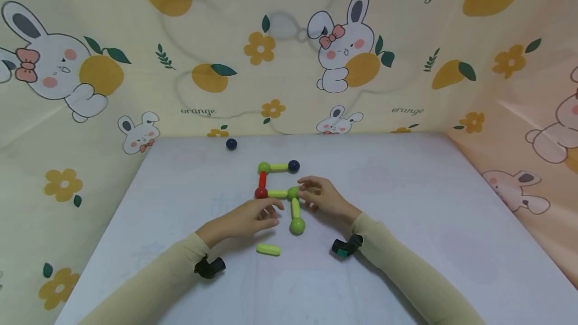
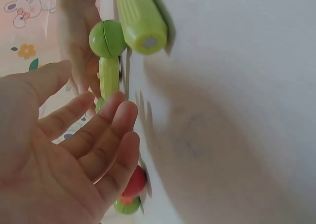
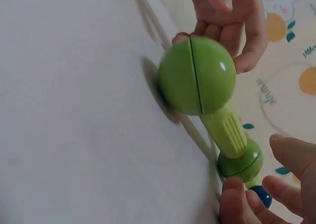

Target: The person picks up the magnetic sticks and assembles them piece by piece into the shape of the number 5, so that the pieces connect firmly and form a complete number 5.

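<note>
A joined figure of balls and grooved rods lies on the table. Its red ball (image 1: 261,193) meets a red rod (image 1: 263,179) and a yellow-green rod (image 1: 277,194). This second rod leads to a green ball (image 1: 293,193), from which another rod (image 1: 295,208) runs to the near green ball (image 1: 297,225). My right hand (image 1: 326,197) is at the middle green ball, fingertips close against it and thumb apart in the right wrist view; contact is unclear. My left hand (image 1: 248,218) hovers left of the near rod, fingers loosely bent, holding nothing.
A loose yellow-green rod (image 1: 268,250) lies nearer me, a grey disc on its end in the left wrist view. Farther back, a green ball (image 1: 264,167), a rod (image 1: 279,168) and a dark blue ball (image 1: 294,166) are joined. Another dark blue ball (image 1: 232,144) sits near the back edge.
</note>
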The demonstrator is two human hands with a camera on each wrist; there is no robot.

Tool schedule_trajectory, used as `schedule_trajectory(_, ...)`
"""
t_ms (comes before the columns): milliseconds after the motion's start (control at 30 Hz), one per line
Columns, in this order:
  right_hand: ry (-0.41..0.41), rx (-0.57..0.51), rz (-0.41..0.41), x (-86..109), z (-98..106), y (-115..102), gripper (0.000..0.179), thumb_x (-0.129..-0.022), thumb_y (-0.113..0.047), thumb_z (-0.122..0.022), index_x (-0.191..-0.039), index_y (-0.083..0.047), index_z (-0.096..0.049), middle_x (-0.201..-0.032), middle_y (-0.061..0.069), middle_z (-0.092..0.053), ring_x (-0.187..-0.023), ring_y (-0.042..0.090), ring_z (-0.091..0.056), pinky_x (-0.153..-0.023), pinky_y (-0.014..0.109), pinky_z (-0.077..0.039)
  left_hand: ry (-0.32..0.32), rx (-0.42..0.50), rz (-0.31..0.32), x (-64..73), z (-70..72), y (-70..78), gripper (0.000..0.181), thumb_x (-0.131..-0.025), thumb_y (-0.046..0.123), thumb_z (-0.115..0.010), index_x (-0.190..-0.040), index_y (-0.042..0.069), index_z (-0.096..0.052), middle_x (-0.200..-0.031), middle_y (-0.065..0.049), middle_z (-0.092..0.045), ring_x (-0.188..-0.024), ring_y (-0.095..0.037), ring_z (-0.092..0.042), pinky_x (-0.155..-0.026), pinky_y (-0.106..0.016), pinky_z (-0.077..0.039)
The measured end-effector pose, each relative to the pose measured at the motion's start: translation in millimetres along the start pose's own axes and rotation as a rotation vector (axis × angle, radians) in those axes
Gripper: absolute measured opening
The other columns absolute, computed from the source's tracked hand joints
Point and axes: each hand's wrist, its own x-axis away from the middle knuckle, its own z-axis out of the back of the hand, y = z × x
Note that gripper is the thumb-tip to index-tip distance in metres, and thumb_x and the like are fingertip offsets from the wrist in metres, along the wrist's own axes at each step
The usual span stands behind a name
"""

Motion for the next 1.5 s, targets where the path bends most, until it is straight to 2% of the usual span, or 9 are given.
schedule_trajectory(167, 0.004, 0.040, 0.005, 16.8, 3.4, -3.3, 0.046, -0.100, -0.022, -0.064, -0.141, -0.004, -0.053, -0.134, 0.022, -0.059, -0.079, 0.019, -0.066, -0.064, 0.030, -0.055, 0.022, 0.006, 0.008, 8.9, 1.2, -5.0, 0.032, -0.100, 0.023, -0.064, -0.130, 0.012, -0.059, -0.113, -0.004, -0.070, -0.098, -0.017, -0.065, -0.089, -0.035, -0.056)
schedule_trajectory(300, -0.018, 0.038, 0.043, 29.4, 5.4, -5.1, 0.042, -0.099, -0.019, -0.065, -0.137, -0.003, -0.059, -0.135, 0.024, -0.060, -0.078, 0.020, -0.068, -0.063, 0.029, -0.055, 0.031, 0.006, -0.008, 16.9, -0.9, -7.8, 0.031, -0.101, 0.023, -0.063, -0.130, 0.010, -0.059, -0.111, -0.004, -0.070, -0.097, -0.015, -0.065, -0.087, -0.031, -0.055)
schedule_trajectory(567, -0.157, 0.058, 0.147, 47.7, -4.4, -10.3, 0.036, -0.095, -0.011, -0.069, -0.129, 0.001, -0.065, -0.129, 0.022, -0.065, -0.079, 0.016, -0.068, -0.065, 0.025, -0.055, -0.003, -0.013, 0.005, 31.5, -12.5, -7.8, 0.034, -0.099, 0.020, -0.065, -0.131, 0.012, -0.060, -0.105, 0.003, -0.067, -0.093, -0.011, -0.060, -0.082, -0.025, -0.052)
schedule_trajectory(667, -0.194, 0.097, 0.179, 49.3, -7.3, -10.1, 0.035, -0.093, -0.010, -0.071, -0.127, 0.000, -0.067, -0.122, 0.021, -0.068, -0.081, 0.013, -0.067, -0.069, 0.023, -0.055, -0.005, -0.027, 0.003, 33.2, -15.7, -6.1, 0.036, -0.096, 0.022, -0.069, -0.130, 0.013, -0.060, -0.105, 0.003, -0.067, -0.093, -0.011, -0.058, -0.083, -0.026, -0.051)
schedule_trajectory(867, -0.232, 0.154, 0.192, 49.0, -6.8, -10.9, 0.030, -0.092, -0.008, -0.072, -0.121, -0.002, -0.071, -0.115, 0.015, -0.072, -0.087, 0.008, -0.063, -0.081, 0.022, -0.054, -0.018, -0.071, -0.012, 34.1, -20.8, -4.3, 0.039, -0.090, 0.021, -0.077, -0.125, 0.015, -0.063, -0.101, 0.004, -0.065, -0.093, -0.013, -0.057, -0.083, -0.025, -0.048)
schedule_trajectory(1067, -0.264, 0.156, 0.202, 45.6, -7.4, -10.0, 0.028, -0.091, -0.006, -0.072, -0.119, -0.001, -0.072, -0.102, 0.013, -0.071, -0.088, 0.005, -0.061, -0.081, 0.022, -0.055, -0.020, -0.108, -0.037, 33.9, -23.8, -5.3, 0.037, -0.085, 0.017, -0.081, -0.119, 0.015, -0.066, -0.099, 0.004, -0.064, -0.092, -0.011, -0.056, -0.083, -0.024, -0.048)
schedule_trajectory(1267, -0.264, 0.148, 0.207, 42.3, -10.0, -8.2, 0.027, -0.090, -0.006, -0.074, -0.117, 0.000, -0.072, -0.101, 0.015, -0.070, -0.086, 0.006, -0.060, -0.079, 0.021, -0.055, -0.011, -0.122, -0.059, 35.0, -23.8, -8.1, 0.022, -0.088, 0.016, -0.078, -0.108, 0.015, -0.071, -0.102, 0.006, -0.068, -0.095, -0.008, -0.059, -0.087, -0.025, -0.051)
schedule_trajectory(1367, -0.259, 0.156, 0.204, 42.1, -10.8, -8.6, 0.027, -0.091, -0.007, -0.074, -0.116, 0.000, -0.073, -0.101, 0.015, -0.070, -0.086, 0.007, -0.061, -0.079, 0.022, -0.055, -0.007, -0.125, -0.050, 35.0, -23.7, -8.5, 0.016, -0.090, 0.017, -0.076, -0.106, 0.016, -0.073, -0.103, 0.008, -0.068, -0.095, -0.006, -0.059, -0.088, -0.026, -0.051)
schedule_trajectory(1500, -0.264, 0.161, 0.197, 42.2, -10.8, -8.9, 0.026, -0.092, -0.007, -0.072, -0.117, -0.001, -0.072, -0.102, 0.014, -0.071, -0.087, 0.006, -0.061, -0.079, 0.022, -0.055, 0.001, -0.112, -0.022, 33.8, -23.4, -8.3, 0.015, -0.092, 0.016, -0.073, -0.107, 0.016, -0.073, -0.101, 0.009, -0.068, -0.091, -0.006, -0.056, -0.083, -0.024, -0.049)
